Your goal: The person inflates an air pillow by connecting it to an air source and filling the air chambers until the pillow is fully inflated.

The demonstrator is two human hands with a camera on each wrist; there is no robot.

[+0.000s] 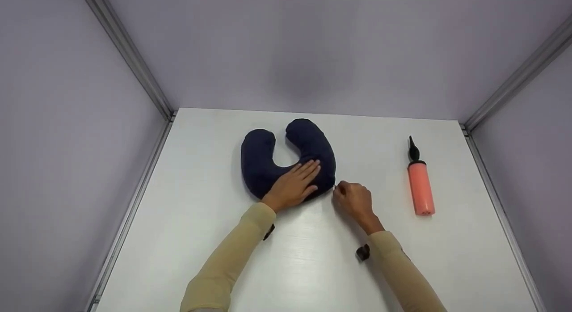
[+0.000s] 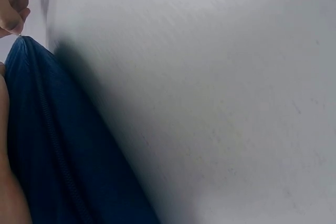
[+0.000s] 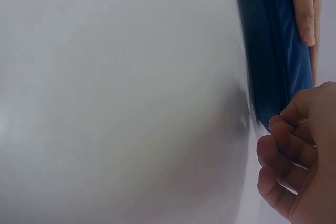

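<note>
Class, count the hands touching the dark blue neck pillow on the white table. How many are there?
2. The left hand lies flat on the neck pillow near its front middle. The right hand pinches its front right corner.

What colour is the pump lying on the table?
The pump has a salmon-pink body and a black nozzle. The head view shows it best.

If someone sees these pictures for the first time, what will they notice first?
First, the dark blue U-shaped neck pillow in the middle of the white table, with the left hand flat on it. The right hand pinches at its right edge. A pink hand pump lies apart, to the right.
</note>
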